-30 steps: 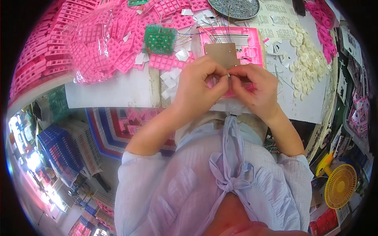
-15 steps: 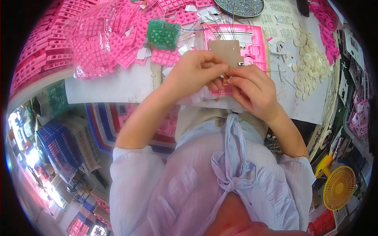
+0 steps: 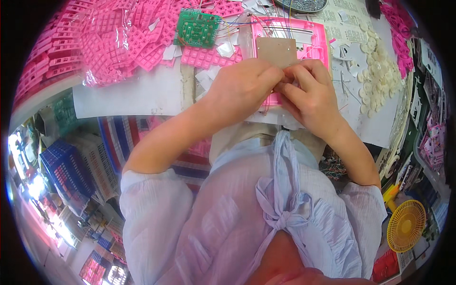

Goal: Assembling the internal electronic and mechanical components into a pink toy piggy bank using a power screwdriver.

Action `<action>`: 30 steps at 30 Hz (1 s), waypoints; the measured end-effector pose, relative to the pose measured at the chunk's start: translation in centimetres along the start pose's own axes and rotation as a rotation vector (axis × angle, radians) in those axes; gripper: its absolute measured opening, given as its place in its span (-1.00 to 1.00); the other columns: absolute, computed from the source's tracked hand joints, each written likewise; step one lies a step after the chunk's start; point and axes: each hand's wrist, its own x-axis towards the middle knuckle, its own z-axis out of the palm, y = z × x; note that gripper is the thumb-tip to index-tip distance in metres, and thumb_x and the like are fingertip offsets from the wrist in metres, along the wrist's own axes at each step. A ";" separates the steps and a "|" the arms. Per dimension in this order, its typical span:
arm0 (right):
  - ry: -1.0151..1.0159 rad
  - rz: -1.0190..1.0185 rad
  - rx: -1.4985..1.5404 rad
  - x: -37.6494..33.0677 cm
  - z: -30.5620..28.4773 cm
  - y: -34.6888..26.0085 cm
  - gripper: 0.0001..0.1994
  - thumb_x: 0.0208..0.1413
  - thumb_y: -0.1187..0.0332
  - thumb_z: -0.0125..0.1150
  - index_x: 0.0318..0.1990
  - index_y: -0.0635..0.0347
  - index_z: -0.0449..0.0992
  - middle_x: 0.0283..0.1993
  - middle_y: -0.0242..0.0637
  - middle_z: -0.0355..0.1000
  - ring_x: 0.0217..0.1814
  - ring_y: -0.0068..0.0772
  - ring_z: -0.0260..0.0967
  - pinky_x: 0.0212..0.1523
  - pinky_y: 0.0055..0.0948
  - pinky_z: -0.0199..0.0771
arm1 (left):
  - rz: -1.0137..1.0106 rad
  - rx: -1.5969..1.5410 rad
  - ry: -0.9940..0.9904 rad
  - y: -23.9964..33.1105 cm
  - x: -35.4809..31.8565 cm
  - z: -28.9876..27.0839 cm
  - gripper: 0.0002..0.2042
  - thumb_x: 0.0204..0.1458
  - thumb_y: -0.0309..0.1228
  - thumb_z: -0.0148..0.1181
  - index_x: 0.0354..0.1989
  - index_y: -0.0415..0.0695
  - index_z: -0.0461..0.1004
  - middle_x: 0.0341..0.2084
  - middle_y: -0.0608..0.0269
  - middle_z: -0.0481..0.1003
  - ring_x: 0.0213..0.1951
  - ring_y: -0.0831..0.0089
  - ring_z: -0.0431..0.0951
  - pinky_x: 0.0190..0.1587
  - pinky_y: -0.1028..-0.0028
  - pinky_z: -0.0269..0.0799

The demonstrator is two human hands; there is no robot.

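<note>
My left hand [image 3: 242, 88] and my right hand [image 3: 311, 95] meet fingertip to fingertip over the lower part of a pink plastic frame [image 3: 311, 40] that lies on the white-papered table [image 3: 128, 95]. A brown card panel [image 3: 277, 51] sits in the frame just above my fingers. Both hands pinch something very small between them, and the fingers hide it. Thin coloured wires [image 3: 242, 22] run from the frame to a green circuit board [image 3: 197, 28] at its left.
Bags and piles of pink plastic grids [image 3: 114, 35] fill the table's far left. White round discs [image 3: 377, 76] are heaped at the right. A yellow fan [image 3: 406, 225] and blue crates [image 3: 64, 168] stand on the floor beside me.
The view has tilted, so the table sits higher in the picture. My hands stay together over the frame's lower edge, shifted a little to the right.
</note>
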 end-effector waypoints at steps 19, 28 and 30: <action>-0.138 0.095 -0.021 -1.9 -1.1 -1.5 -0.66 -0.11 0.45 0.29 -0.09 0.14 0.63 -0.26 -0.39 0.43 -0.08 -0.27 0.35 -0.06 -0.25 0.34 | -0.312 -0.074 0.381 2.6 -4.3 -1.2 -0.67 -0.15 -0.39 0.50 -0.20 -0.09 0.52 -0.10 0.19 0.46 -0.06 0.17 0.46 -0.03 0.14 0.32; -0.128 0.042 0.018 -1.6 -1.5 -1.3 -0.56 -0.15 0.46 0.34 0.00 0.20 0.60 -0.27 -0.36 0.43 -0.12 -0.23 0.36 -0.16 -0.27 0.40 | -0.388 -0.075 0.199 4.2 -6.5 0.9 -0.90 -0.09 -0.54 0.31 -0.42 -0.21 0.50 -0.32 0.17 0.50 -0.25 0.29 0.49 -0.17 0.33 0.35; -0.158 0.062 0.021 -1.5 -1.3 -1.4 -0.55 -0.13 0.45 0.35 0.02 0.21 0.59 -0.28 -0.35 0.43 -0.14 -0.23 0.36 -0.18 -0.28 0.40 | -0.526 -0.420 0.181 3.5 -6.0 -0.9 -0.97 -0.03 -0.57 0.21 -0.41 -0.24 0.51 -0.32 0.19 0.49 -0.29 0.38 0.47 -0.21 0.39 0.35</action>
